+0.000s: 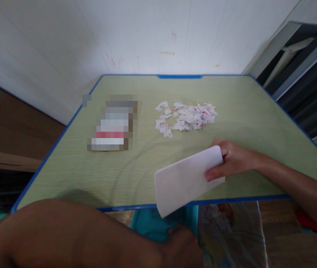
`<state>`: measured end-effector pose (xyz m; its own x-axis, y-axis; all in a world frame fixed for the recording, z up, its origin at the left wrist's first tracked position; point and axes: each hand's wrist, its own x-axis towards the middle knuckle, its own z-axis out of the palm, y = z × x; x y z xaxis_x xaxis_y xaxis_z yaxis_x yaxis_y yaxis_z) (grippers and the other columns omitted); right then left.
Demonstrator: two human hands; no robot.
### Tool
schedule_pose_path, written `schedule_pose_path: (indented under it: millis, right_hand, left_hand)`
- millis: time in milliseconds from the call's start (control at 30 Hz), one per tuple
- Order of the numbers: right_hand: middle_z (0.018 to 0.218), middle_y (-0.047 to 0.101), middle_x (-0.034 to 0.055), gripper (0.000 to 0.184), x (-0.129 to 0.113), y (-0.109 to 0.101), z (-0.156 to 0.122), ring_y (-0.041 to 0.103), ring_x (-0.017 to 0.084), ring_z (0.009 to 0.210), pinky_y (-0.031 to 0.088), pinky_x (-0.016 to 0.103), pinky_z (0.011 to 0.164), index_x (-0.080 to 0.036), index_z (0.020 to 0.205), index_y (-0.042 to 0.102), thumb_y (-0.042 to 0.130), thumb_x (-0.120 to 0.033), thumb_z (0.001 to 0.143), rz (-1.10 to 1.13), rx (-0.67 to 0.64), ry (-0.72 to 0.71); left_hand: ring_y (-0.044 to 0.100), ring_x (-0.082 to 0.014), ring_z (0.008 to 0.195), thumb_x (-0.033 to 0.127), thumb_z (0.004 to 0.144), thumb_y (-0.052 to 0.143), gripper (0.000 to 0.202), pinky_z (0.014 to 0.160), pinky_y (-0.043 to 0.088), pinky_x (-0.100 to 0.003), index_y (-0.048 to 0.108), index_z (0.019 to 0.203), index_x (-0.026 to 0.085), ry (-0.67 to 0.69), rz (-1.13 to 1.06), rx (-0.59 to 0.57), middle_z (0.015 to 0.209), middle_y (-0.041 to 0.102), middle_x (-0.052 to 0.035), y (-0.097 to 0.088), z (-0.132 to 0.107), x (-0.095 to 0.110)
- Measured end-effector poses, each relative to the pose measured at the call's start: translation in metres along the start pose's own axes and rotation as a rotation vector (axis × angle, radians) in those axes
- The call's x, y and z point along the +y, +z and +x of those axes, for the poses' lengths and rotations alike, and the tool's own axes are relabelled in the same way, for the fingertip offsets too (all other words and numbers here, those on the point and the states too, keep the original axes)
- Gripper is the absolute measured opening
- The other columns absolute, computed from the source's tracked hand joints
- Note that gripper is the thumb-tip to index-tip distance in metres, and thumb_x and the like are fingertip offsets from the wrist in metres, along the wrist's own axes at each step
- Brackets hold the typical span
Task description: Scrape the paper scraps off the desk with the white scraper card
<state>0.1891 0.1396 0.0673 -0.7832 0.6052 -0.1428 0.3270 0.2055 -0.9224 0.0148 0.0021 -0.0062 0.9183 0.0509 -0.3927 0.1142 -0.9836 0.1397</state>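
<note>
In my right hand is a flat white plastic piece with rounded corners, the thumb on its upper face. It is tilted over the front edge of the table. Beyond it, a pile of small white paper scraps lies on the tabletop, some with pink or red marks. My left arm crosses the lower left. Below the table edge, my left hand is closed at the near side of a teal basin, its fingers partly hidden and dim.
A pixelated rectangular object lies on the left of the table. A white wall stands behind the blue-rimmed tabletop. Dark slatted panels are at right. Beneath the front edge is a patterned cloth or mat.
</note>
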Motion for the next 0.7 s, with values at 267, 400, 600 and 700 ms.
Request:
schedule_pose_path:
  millis: [267,400,600,700]
  right_hand:
    - [0.07,0.061,-0.0031,0.012,0.014,-0.018,-0.001,0.053,0.007,0.057,0.043,0.018,0.051,-0.02,0.075,0.063,0.058,-0.024,0.066,0.128,0.608,-0.025]
    - [0.069,0.058,-0.0022,0.012,0.024,-0.039,-0.007,0.051,0.008,0.057,0.041,0.019,0.05,-0.02,0.076,0.061,0.057,-0.028,0.067,0.118,0.86,-0.019]
    - [0.073,0.059,0.0001,0.016,0.038,-0.066,-0.016,0.05,0.009,0.057,0.04,0.021,0.052,-0.018,0.076,0.06,0.059,-0.03,0.065,0.082,1.003,-0.003]
    - [0.085,0.06,0.0029,0.02,0.042,-0.079,-0.015,0.052,0.01,0.065,0.042,0.023,0.06,-0.017,0.082,0.059,0.059,-0.028,0.065,0.151,1.045,-0.056]
  left_hand:
    - [0.046,-0.015,0.038,0.018,0.065,0.056,0.017,0.034,0.022,-0.026,0.056,0.048,0.021,0.032,-0.07,-0.045,0.041,0.053,-0.0005,0.001,-0.001,0.0]
    - [0.045,-0.0143,0.038,0.019,0.065,0.055,0.016,0.036,0.022,-0.026,0.057,0.049,0.021,-0.015,-0.078,0.053,0.041,0.052,-0.0007,0.01,-0.001,0.004]
    - [0.041,-0.0144,0.032,0.021,0.066,0.052,0.018,0.033,0.023,-0.027,0.058,0.049,0.023,0.042,0.005,-0.05,0.036,0.046,0.0014,0.004,0.007,-0.001]
    - [0.041,-0.0153,0.032,0.021,0.071,0.046,0.023,0.032,0.025,-0.027,0.06,0.053,0.026,0.065,0.109,-0.151,0.035,0.046,0.0021,0.004,0.014,-0.004]
